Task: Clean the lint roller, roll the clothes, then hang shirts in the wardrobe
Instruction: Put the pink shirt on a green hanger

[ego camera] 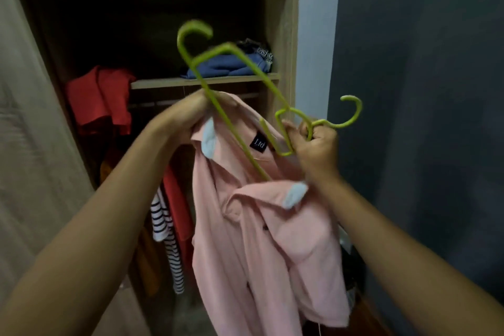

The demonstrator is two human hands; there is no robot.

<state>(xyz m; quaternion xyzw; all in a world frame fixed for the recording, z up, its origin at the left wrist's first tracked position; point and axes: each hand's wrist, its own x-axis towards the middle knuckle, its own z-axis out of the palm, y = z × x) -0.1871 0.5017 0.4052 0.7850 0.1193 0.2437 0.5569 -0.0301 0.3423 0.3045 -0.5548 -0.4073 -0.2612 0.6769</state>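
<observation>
A pink collared shirt [261,226] with a black label hangs in front of the open wardrobe [283,35]. My left hand [188,114] grips its collar together with the shaft of one green hanger [215,106], whose hook points up. My right hand [316,144] grips a second green hanger [286,117] near its hook, which sticks out to the right. The two hangers cross above the shirt's collar.
Inside the wardrobe a red garment [101,98] and a striped top [169,240] hang at the left below the rail [174,102]. Folded blue clothes [229,65] lie on the shelf [207,80]. A dark grey wall [422,90] stands at the right.
</observation>
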